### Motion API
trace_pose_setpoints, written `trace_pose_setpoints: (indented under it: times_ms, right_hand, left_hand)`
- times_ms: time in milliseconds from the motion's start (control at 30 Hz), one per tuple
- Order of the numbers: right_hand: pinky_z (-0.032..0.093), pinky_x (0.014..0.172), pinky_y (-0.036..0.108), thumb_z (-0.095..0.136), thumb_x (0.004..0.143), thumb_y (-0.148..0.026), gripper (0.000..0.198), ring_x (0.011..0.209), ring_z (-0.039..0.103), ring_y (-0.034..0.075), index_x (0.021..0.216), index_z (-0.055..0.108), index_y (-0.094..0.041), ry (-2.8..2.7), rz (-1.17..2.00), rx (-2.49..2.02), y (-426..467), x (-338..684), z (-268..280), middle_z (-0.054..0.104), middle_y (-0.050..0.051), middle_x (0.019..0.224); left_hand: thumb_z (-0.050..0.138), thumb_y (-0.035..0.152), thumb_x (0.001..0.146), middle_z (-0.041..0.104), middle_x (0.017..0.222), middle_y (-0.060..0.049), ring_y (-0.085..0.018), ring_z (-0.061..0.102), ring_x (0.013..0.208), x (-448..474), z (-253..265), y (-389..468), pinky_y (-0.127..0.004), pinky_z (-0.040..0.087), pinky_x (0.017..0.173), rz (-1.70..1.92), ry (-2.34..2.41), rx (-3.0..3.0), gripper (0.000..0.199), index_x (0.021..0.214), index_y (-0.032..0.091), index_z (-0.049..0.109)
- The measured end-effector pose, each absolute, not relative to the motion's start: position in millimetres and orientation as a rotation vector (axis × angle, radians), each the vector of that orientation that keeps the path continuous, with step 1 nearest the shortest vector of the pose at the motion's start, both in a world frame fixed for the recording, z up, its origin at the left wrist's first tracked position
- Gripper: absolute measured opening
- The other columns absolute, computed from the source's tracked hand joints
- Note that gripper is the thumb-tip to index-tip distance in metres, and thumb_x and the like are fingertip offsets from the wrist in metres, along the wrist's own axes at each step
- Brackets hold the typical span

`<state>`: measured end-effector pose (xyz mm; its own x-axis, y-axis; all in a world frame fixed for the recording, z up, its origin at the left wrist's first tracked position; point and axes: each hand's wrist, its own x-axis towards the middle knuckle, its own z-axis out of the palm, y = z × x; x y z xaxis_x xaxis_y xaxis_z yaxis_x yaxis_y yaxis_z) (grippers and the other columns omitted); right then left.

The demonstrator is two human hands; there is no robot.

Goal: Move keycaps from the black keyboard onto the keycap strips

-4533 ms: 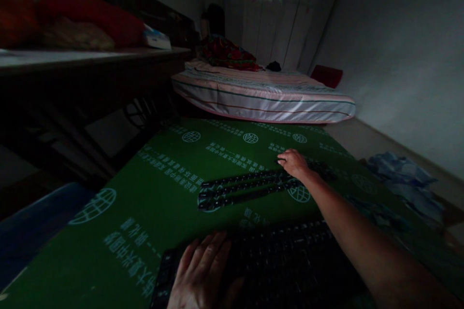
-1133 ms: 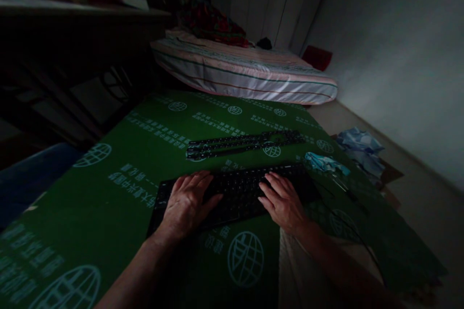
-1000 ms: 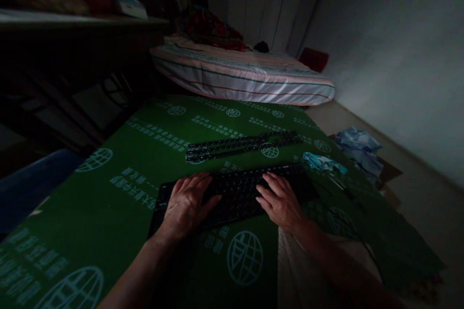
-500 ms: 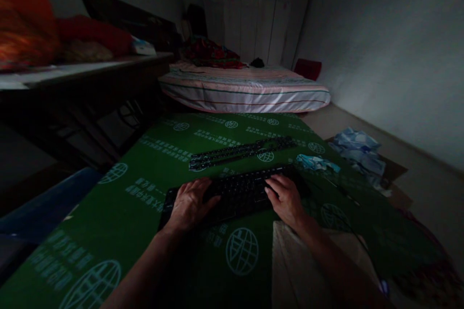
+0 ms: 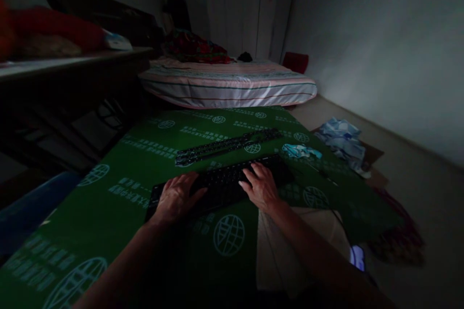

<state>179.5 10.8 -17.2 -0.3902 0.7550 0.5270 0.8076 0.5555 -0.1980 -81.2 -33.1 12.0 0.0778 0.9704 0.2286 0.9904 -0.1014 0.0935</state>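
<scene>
A black keyboard point(image 5: 222, 184) lies at a slant on the green board, in dim light. My left hand point(image 5: 177, 197) rests on its left part, fingers bent over the far edge and thumb stretched to the right, apart from them. On the right part, my right hand point(image 5: 261, 186) lies over the keys with its fingers spread. Neither palm's underside shows. Just beyond the keyboard is a long black slotted frame piece point(image 5: 224, 147), lying parallel to it. A crumpled light-blue cloth or wrapper point(image 5: 300, 151) is to the right of that piece.
The green board point(image 5: 125, 159) bears white globe prints. A beige cloth point(image 5: 279, 251) lies under my right forearm. A thin screwdriver-like tool point(image 5: 328, 177) is at the right. Behind stands a bed point(image 5: 232, 91); a side table point(image 5: 79, 60) is at left, crumpled fabric point(image 5: 342, 142) at right.
The camera has turned slightly to the right, so the scene sits further left. My right hand has slid a little leftward over the keys; my left hand keeps its place on the keyboard.
</scene>
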Motion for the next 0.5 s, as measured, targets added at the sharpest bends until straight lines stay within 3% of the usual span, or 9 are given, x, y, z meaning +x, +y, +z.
trace_pose_setpoints:
  times_ms: [500]
  right_hand:
    - [0.036,0.098,0.042,0.041,0.09,-0.049,0.043,0.122,0.041,0.027,0.115,0.059,-0.019,-2.24,-0.079,-1.401,18.3,177.8,-7.9,0.053,0.013,0.125]
  left_hand:
    - [0.03,0.051,0.086,0.039,0.143,-0.016,-0.032,0.033,0.133,-78.9,7.7,-23.8,-0.05,0.027,0.105,-0.073,-1.981,-2.249,0.067,0.136,0.007,0.038]
